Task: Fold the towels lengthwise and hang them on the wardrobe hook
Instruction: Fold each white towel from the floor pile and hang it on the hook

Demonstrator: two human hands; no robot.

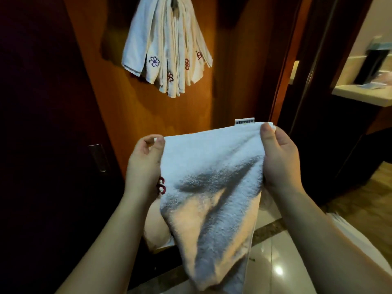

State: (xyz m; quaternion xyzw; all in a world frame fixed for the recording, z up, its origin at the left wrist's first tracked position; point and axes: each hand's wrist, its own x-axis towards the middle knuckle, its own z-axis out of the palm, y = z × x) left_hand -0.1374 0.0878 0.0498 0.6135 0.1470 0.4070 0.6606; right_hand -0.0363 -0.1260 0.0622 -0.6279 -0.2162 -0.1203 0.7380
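Hook [175,5] hidden by towels [167,49] — held towel [212,177] hem cropped.

Two hands were in view, the left hand [146,160] and the right hand [280,158]. Between them they pinched one white towel [212,187], which carried one label [244,122] at its top edge and one red embroidered mark [161,185] at its left edge. One bunch of hung towels [167,49] draped from the wardrobe panel [135,115]; how many it held could not be told, though four embroidered flowers showed, one purple and three red.
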